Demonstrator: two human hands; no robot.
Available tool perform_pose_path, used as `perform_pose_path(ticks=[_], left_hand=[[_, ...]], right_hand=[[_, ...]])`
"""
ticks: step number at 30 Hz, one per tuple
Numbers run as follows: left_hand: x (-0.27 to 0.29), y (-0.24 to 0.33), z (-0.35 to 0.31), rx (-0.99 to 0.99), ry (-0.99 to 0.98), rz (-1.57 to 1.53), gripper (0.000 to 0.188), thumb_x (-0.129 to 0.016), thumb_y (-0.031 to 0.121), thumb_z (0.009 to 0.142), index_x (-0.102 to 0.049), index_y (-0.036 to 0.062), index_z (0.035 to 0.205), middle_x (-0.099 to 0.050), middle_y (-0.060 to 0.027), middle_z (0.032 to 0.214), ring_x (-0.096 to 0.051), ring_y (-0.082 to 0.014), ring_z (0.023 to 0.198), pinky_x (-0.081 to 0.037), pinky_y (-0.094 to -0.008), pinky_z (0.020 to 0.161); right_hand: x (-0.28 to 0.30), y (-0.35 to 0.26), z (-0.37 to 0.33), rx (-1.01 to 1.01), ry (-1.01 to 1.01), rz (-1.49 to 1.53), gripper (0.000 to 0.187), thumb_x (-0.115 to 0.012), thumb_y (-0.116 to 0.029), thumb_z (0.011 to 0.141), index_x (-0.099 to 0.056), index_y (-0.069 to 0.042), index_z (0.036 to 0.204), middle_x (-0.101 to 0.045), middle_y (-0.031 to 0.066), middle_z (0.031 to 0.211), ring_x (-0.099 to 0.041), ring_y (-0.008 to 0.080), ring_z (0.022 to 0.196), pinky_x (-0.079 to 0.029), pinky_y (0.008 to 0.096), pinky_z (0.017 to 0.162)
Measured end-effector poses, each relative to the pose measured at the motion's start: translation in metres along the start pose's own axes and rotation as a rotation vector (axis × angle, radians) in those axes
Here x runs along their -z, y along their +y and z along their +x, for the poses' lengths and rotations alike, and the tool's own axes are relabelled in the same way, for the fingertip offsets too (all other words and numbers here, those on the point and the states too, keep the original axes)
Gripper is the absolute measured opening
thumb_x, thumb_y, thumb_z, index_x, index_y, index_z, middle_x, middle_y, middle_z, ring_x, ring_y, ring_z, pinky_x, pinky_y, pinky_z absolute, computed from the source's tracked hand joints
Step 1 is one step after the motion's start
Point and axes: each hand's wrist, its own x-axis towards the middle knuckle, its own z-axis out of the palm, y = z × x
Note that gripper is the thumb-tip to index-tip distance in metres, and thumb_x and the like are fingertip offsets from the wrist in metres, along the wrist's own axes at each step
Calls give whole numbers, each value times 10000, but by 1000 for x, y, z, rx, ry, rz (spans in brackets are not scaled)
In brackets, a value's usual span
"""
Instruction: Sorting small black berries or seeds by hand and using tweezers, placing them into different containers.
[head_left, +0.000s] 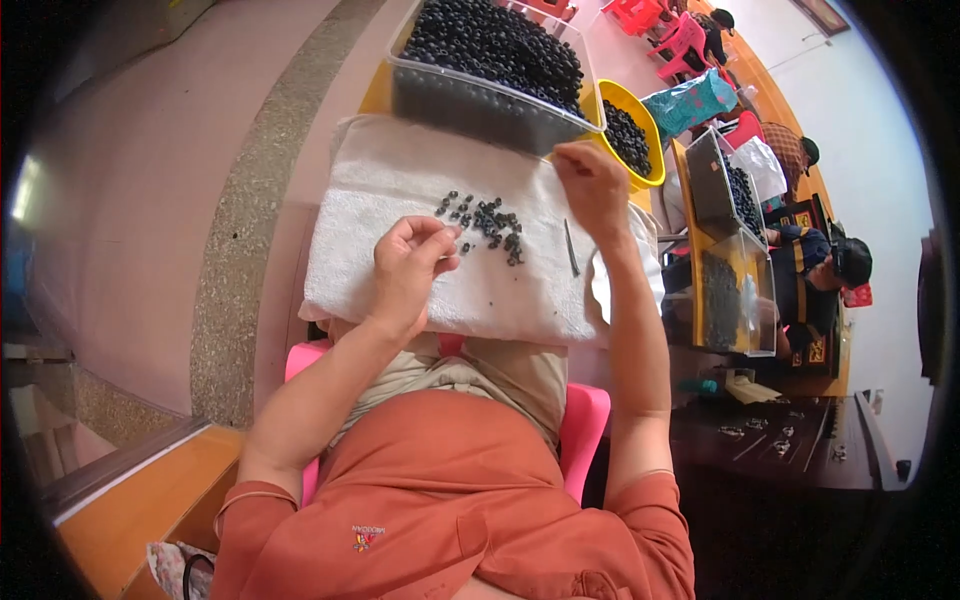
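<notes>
Small black ring-like parts (490, 220) lie in a loose cluster on a white towel (370, 170) in front of me. My left hand (408, 268) is at the cluster's near left side, thumb and forefinger pinched together. Whatever it holds, if anything, is too small to make out. My right hand (597, 192) is raised between the big clear bin and the yellow basin, its fingers curled closed. What is inside those fingers is hidden. Slim dark tweezers (572, 248) rest on the towel below the right hand.
A clear plastic bin (440, 72) full of black parts stands at the towel's far edge. Beside it is a yellow basin (654, 168) with more. Further right are other clear bins (740, 290), a teal bag (690, 105) and people seated along the wall, one a person in a dark cap (850, 262).
</notes>
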Motion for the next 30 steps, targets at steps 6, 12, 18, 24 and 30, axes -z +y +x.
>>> perform_pose_path(ticks=[6,12,18,24,30], left_hand=[[1,-2,0,20,-5,6,93,-665,39,881,-588,39,934,-631,-30,836,-582,-90,715,-513,-228,659],[-1,-3,0,28,-22,34,118,-683,60,883,-590,21,945,-622,-21,782,-578,-84,674,-483,-214,639],[1,2,2,18,-29,66,113,-665,54,893,-586,16,964,-651,-49,853,-590,-89,703,-498,-231,667],[5,2,0,36,-51,77,121,-653,58,910,-588,19,1004,-678,-70,950,-599,-89,788,-516,-243,722],[5,12,3,49,-50,107,129,-653,58,906,-587,12,1006,-677,-72,957,-599,-85,788,-519,-235,730]], right_hand=[[-3,6,66,95,59,-115,124,-711,-44,825,-721,-14,945,-684,72,810,-650,127,715,-516,254,669],[-30,1,142,120,-227,-152,312,-772,-175,803,-713,-58,1086,-685,80,1038,-678,165,858,-538,276,757],[-83,-3,186,420,-460,-154,548,-759,-276,823,-587,-151,1327,-517,118,1396,-518,315,1261,-437,398,1039],[-116,-5,197,629,-573,-204,496,-701,-284,859,-576,-154,1321,-515,112,1363,-495,326,1230,-420,420,1054],[-120,13,211,663,-500,-235,350,-662,-246,884,-634,-91,1196,-580,108,1257,-539,311,1133,-457,398,975]])
